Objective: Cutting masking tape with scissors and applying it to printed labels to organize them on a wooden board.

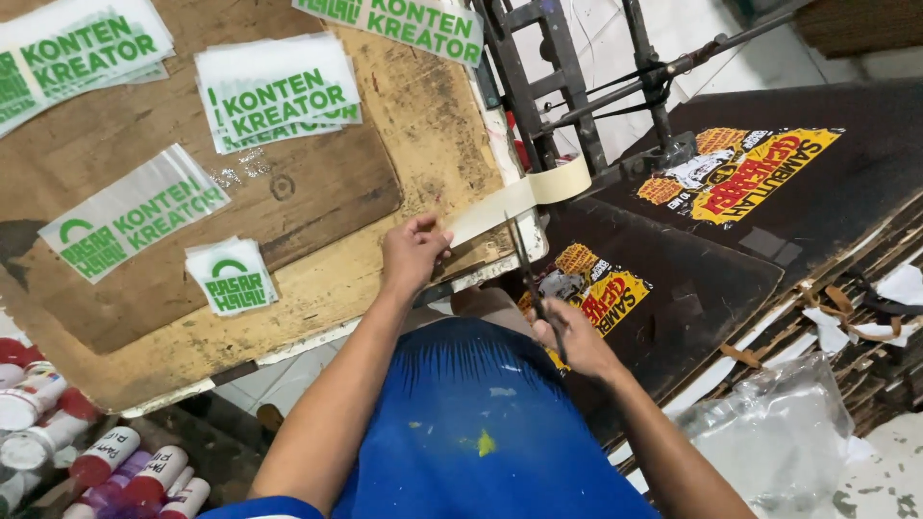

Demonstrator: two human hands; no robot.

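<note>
One strip of beige masking tape (514, 199) is running taut from its roll on the black metal frame (558, 77) down to the corner of the worn plywood worktable (317, 288), and I am keeping it stretched so it can be cut cleanly. I am pinching the loose end of the strip between the thumb and fingers of my left hand (411, 252), pressed together on it right at the table edge. I am closing my right hand (577, 338) around the handles of a pair of scissors (527, 264), and I am pointing the slim blades up toward the tape, just beside my left fingers; whether the blades are touching the strip yet, I cannot tell.

Just beyond the scissors, black printed sheets (740, 173) with yellow and red designs are lying over the press bed, near enough for taping. On the plywood to my left, clear plastic transfer films (274, 91) with green lettering are lying in small stacks, well apart from the tape. Down by my left elbow, red-capped ink bottles (106, 457) are lying on their sides. Crumpled clear plastic (769, 432) is sitting on the floor to my right.
</note>
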